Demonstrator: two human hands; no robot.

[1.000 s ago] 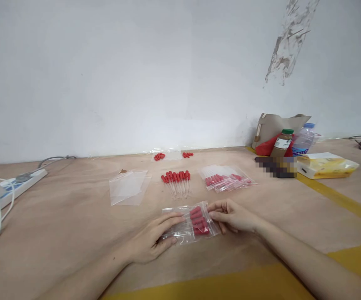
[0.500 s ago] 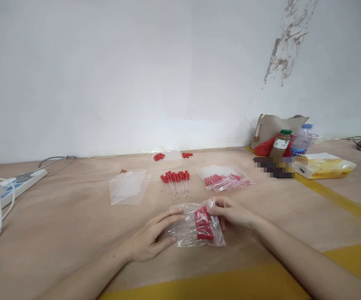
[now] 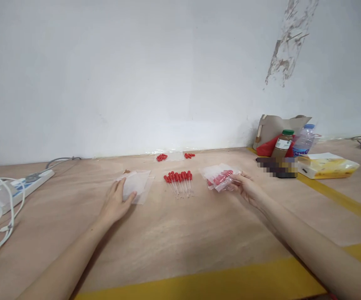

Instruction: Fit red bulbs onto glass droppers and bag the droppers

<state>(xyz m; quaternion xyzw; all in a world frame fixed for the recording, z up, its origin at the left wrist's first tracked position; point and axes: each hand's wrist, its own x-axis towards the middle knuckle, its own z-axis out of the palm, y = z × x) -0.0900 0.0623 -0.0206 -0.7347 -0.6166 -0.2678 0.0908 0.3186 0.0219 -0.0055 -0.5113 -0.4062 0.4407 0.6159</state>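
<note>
My left hand rests on the left edge of several flat, clear plastic bags, thumb and fingers apart. At the right, my right hand pinches a clear zip bag with red rubber bulbs by its right side. That bag lies over other filled bags, which it partly hides. Between the two hands a row of droppers with red bulbs lies on the brown table covering, thin clear stems pointing towards me.
Two small groups of loose red bulbs lie by the wall. To the left are a power strip and white cables. A tissue pack, a green-capped bottle, a water bottle and a beige bag stand at right.
The bag of red bulbs has moved from the near middle to the filled bags at the right, in my right hand. My left hand has let go and moved left onto the flat bags.
</note>
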